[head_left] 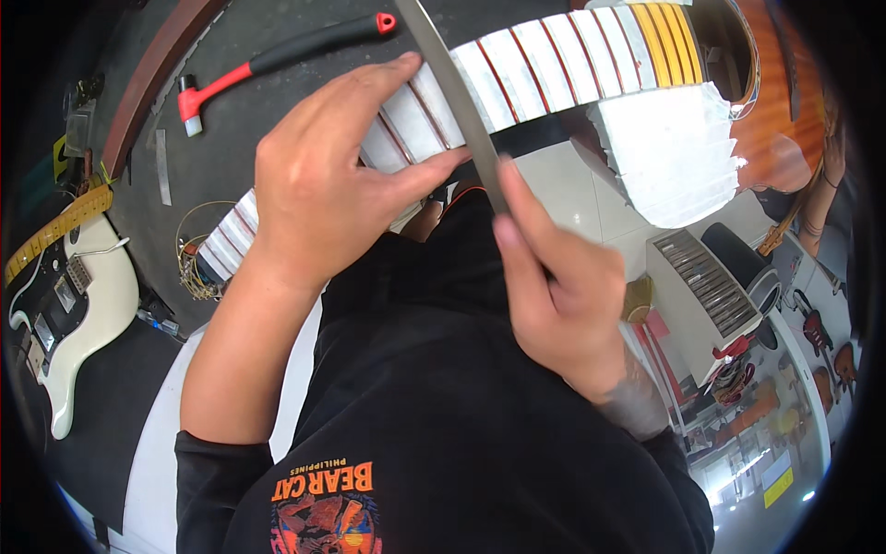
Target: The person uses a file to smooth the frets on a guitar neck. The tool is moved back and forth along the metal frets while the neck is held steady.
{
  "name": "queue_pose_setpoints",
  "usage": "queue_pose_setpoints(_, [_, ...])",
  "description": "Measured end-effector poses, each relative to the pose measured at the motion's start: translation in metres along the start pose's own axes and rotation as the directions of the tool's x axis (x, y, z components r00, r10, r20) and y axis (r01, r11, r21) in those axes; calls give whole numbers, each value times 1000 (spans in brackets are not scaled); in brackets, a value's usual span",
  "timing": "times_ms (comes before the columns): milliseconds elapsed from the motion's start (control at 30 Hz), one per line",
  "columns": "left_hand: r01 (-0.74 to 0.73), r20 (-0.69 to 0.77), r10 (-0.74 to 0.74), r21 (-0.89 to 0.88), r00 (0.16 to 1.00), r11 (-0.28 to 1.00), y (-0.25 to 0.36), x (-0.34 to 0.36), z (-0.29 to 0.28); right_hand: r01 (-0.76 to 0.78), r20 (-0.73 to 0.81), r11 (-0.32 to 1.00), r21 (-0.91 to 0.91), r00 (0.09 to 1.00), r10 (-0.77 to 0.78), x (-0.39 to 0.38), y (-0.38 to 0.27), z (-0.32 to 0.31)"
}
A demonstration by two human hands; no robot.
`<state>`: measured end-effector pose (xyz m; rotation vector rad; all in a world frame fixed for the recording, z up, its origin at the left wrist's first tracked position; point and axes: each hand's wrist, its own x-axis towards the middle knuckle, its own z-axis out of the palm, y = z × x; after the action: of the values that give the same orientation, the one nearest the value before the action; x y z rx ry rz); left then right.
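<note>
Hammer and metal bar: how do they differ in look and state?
The hammer is mostly red and black; the bar is grey. The hammer lies untouched on the dark mat; the bar is in the right grip. The hammer has a head; the bar is a plain strip. Both are long.

Left hand (318, 171) spread wide, right hand (568, 295) in a narrow grip, both raised before the chest.
The left forearm (245, 355) rose from the lower edge, tilting rightward, and the hand showed its back; the index finger stretched up and right, the thumb lay farther down, pointing right, and the other fingers were hidden. The right wrist (609, 392) slanted up and left, index finger and thumb reaching forward with tips near each other; this hand looked slightly blurred.
</note>
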<state>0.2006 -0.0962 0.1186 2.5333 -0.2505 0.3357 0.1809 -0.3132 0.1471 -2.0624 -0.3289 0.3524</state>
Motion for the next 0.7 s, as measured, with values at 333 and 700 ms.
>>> queue_pose_setpoints(333, [-12,22,12,1,1000,1000,2,4,-1,38,21,999,7,999,-38,-63,21,-20])
queue_pose_setpoints(700, [-1,45,0,3,999,1000,0,2,-1,86,1,994,62,996,-86,21,1,4])
